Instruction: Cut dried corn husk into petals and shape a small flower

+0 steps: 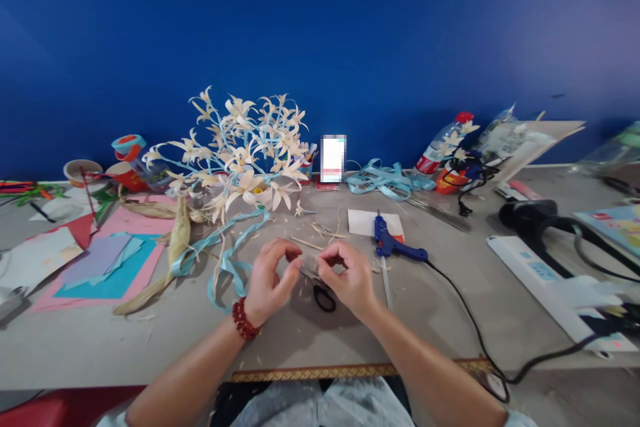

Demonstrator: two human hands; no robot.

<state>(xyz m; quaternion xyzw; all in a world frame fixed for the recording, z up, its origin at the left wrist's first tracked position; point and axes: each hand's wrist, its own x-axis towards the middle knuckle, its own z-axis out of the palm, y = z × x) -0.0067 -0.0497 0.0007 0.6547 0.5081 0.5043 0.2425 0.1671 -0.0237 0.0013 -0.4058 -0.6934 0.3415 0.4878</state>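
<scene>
Left hand (273,280) and right hand (350,280) are curling, fingertips facing above black-handled scissors (317,295); any grip is unclear. Cream, blue-stemmed flowers (240,109) are standing behind, seemingly finished; dried tan husks (180,233) are lying unshaped.

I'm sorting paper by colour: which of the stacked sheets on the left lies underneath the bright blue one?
The pink sheet: its edges stick out beneath the bright blue sheet, whereas the lilac sheet lies on top.
</scene>
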